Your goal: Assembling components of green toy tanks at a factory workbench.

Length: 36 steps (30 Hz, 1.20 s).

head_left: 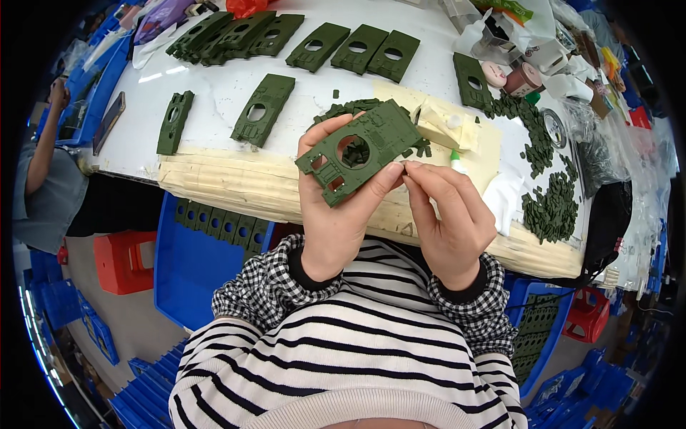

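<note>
My left hand (330, 232) is closed round a dark green plastic model tank hull (386, 132), held tilted above the table's front edge. The hull has a large round hole, through which small green pieces show. Close to its near right edge, my right hand (454, 218) has thumb and forefinger pinched together; whatever is between them is too small to make out. Behind the hull lies a heap of small green plastic parts (346, 109), partly covered by it. A white bottle with a green tip (457, 161) is just beyond my right fingers.
More hulls (264, 107) lie across the white table (214, 129). Small green parts (550, 214) are heaped at right, near a white cloth (504, 196). Blue bins (168, 279) holding hulls and a red stool (123, 263) stand below. Another person (46, 179) is at far left.
</note>
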Motion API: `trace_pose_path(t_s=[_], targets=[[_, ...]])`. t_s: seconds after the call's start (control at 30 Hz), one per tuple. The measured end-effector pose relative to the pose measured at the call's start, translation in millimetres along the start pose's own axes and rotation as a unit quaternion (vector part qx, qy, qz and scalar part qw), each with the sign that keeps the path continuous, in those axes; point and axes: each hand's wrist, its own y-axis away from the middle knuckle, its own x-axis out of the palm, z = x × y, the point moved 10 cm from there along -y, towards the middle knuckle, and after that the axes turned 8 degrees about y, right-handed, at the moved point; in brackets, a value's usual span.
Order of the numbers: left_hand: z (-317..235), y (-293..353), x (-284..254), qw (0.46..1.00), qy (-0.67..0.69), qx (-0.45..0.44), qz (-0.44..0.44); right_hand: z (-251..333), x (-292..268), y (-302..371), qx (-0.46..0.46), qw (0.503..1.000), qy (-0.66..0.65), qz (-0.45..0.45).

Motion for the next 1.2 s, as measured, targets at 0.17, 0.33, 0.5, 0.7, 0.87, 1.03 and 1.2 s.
trace_pose_path(t_s=[0.17,0.33,0.5,0.7,0.87,1.03,1.2], targets=[[-1,1,1,1.000,-0.010,0.021,-0.005,-3,0,1,0.022,1.000,-0.005,-0.004],[0,1,-1,0.999,-0.028,0.025,-0.004,-3,-1,1,0.020,1.000,-0.005,-0.013],[-3,4,0,0.993,-0.081,0.079,0.023,-2,-1,0,0.024,1.000,-0.001,-0.017],[-1,4,2,0.995,-0.079,0.065,0.021,-1,0,1,0.019,0.999,0.014,-0.024],[3,5,1,0.997,-0.058,0.052,0.020,0,1,4,0.010,0.999,0.023,-0.025],[3,4,2,0.996,-0.069,0.047,0.025,-2,4,4,0.001,0.999,0.029,-0.026],[5,1,1,0.998,-0.059,0.029,0.012,-8,8,6,0.025,0.999,0.020,-0.023]])
